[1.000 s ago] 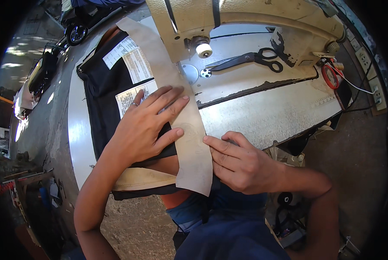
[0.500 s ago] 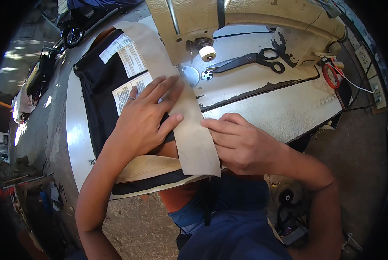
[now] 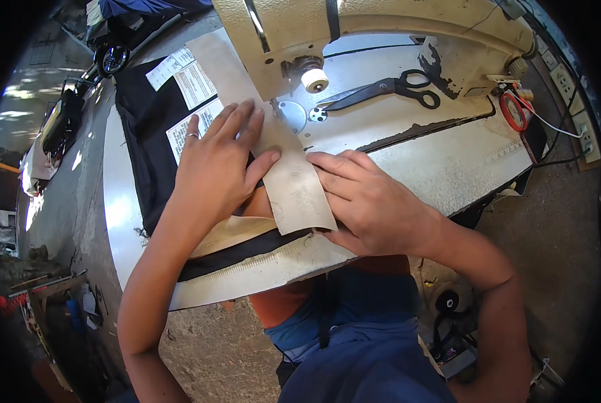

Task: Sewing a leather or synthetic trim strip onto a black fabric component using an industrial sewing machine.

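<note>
A long beige strip of leather-like material lies over black fabric with white printed labels, running under the sewing machine head. My left hand rests on the strip and fabric, fingers stretched out and lying flat, a ring on one of them. At the strip's right edge, my right hand has curled fingers gripping that edge, its thumb low by the near end. A tan piece shows beneath, left of the strip. The needle area is partly hidden behind the machine head.
Black-handled scissors lie on the worn white machine table, right of the needle plate. A red ring-shaped item and cables sit at the right, near wall sockets. A motorcycle stands at far left.
The strip and the fabric have slid away from me, uncovering more of the table's near edge. My right hand has moved forward with them, and my left hand shifted slightly forward and left.
</note>
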The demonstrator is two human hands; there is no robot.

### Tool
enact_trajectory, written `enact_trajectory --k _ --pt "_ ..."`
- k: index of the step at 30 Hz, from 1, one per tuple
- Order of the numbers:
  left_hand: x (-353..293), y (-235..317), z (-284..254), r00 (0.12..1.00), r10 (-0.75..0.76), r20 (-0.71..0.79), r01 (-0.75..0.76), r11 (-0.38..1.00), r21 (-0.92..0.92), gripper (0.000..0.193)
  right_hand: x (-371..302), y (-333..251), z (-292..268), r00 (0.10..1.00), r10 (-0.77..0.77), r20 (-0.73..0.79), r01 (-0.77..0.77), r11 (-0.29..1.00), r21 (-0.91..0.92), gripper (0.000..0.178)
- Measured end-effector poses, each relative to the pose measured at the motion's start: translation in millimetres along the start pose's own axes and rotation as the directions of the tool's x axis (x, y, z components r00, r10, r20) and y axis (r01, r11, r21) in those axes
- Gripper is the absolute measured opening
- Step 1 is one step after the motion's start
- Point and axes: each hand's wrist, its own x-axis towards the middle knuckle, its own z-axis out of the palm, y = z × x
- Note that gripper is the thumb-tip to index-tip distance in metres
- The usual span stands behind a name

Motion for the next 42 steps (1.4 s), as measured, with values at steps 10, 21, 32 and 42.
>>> enact_trajectory --k 10,21,32,42 --pt "-42.4 46.3 -22.2 0.979 0.184 -0.087 -0.202 0.838 -0.507 0.036 -25.5 -37.7 1.8 0.992 0.112 -0.061 -0.115 0.992 -0.053 0.042" --pt "-51.3 44.7 -15.7 0.993 0.104 -0.056 -0.117 0.802 -0.586 0.038 -28.4 -35.0 -7.1 0.987 0.143 -0.068 -0.138 0.988 0.074 0.032" --pt "-52.5 52.8 -23.6 0.991 0.136 -0.007 -0.128 0.909 -0.396 0.047 -23.4 -9.9 -12.1 0.999 -0.016 -0.048 0.023 0.989 0.145 0.023" --pt "-47.4 39.3 -17.6 0.991 0.134 0.02 -0.12 0.935 -0.333 0.051 -7.9 -0.4 -14.5 0.994 -0.106 -0.016 0.107 0.98 0.169 0.02"
